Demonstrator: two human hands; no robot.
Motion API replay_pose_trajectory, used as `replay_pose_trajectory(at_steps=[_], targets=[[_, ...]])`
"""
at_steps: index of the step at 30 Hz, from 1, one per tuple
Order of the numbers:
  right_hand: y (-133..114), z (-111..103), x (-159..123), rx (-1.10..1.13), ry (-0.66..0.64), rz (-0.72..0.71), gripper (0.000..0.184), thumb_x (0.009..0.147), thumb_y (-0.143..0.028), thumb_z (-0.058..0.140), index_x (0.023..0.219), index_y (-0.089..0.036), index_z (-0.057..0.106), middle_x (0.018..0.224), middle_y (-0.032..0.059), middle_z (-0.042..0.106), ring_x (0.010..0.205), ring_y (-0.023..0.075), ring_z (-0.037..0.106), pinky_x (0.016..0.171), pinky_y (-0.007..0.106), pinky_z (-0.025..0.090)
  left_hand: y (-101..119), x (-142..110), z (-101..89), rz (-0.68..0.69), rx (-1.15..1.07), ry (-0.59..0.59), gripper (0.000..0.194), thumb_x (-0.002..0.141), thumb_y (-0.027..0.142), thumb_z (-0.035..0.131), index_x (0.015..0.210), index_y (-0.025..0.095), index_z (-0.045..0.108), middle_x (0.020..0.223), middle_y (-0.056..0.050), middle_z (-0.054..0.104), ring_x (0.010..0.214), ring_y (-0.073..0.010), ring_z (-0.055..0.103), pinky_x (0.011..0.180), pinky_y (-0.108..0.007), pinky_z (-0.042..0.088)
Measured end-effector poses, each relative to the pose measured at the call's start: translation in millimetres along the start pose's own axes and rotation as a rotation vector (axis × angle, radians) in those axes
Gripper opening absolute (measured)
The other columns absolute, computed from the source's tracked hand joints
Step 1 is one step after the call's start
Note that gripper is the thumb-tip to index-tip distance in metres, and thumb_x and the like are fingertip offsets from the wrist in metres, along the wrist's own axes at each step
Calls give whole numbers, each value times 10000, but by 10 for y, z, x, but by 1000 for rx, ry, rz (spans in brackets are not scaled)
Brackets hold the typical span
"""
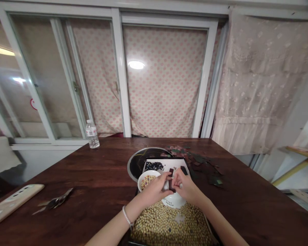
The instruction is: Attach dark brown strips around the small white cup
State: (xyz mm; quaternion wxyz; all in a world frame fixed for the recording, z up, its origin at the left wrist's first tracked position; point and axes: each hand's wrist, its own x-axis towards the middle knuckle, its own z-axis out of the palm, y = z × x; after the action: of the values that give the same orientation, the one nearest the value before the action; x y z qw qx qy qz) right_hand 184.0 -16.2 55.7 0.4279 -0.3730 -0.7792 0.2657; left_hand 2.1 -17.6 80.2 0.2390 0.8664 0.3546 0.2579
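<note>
Between my left hand (154, 190) and my right hand (185, 188) stands a narrow dark brown strip (171, 184), possibly card, pinched by the fingertips of both. Just under my left hand sits a white bowl (146, 178) of mixed beans. A white colander (173, 202) lies below my hands, partly hidden by them. Nearer me is a tray of pale soybeans (170, 223). Ahead of my fingers, a white board (166, 165) carries a patch of dark beans (154, 166) and another dark strip (184, 170).
The dark wooden table (66, 174) holds a round black dish (136, 165) behind the board, scattered dark scraps (204, 167) to the right, a plastic water bottle (92, 134) at the far left, a metal tool (55, 203), and a long cream board (14, 205).
</note>
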Motion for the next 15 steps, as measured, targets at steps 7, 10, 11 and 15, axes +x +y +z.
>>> replay_pose_trajectory(at_steps=[7, 10, 11, 15], targets=[[-23, -4, -15, 15, -16, 7, 265, 706, -22, 490, 811, -229, 362, 686, -33, 558, 608, 141, 574, 570, 240, 451, -23, -22, 11, 22, 5, 7, 547, 753, 226, 658, 1231, 237, 394, 1214, -101, 562, 1123, -286, 515, 918, -388, 397], [-32, -11, -20, 7, 15, 26, 266, 706, -23, 491, 822, -229, 368, 669, -38, 558, 600, 141, 572, 566, 239, 451, -26, -16, 18, 28, 8, 6, 522, 754, 218, 654, 1213, 235, 408, 1224, -97, 553, 1120, -284, 517, 918, -389, 397], [-28, -13, -19, -10, 41, 31, 264, 704, -22, 489, 821, -228, 374, 669, -36, 557, 607, 143, 572, 578, 245, 451, -26, -12, 20, 28, 5, 6, 507, 755, 217, 652, 1202, 234, 416, 1226, -96, 550, 1122, -284, 516, 922, -390, 393], [6, -12, -7, 4, 8, 24, 249, 699, -23, 492, 804, -224, 390, 693, -32, 560, 609, 135, 574, 583, 240, 454, -29, -1, 25, 33, -6, 4, 468, 753, 223, 654, 1171, 230, 444, 1228, -92, 546, 1124, -283, 512, 932, -394, 386]])
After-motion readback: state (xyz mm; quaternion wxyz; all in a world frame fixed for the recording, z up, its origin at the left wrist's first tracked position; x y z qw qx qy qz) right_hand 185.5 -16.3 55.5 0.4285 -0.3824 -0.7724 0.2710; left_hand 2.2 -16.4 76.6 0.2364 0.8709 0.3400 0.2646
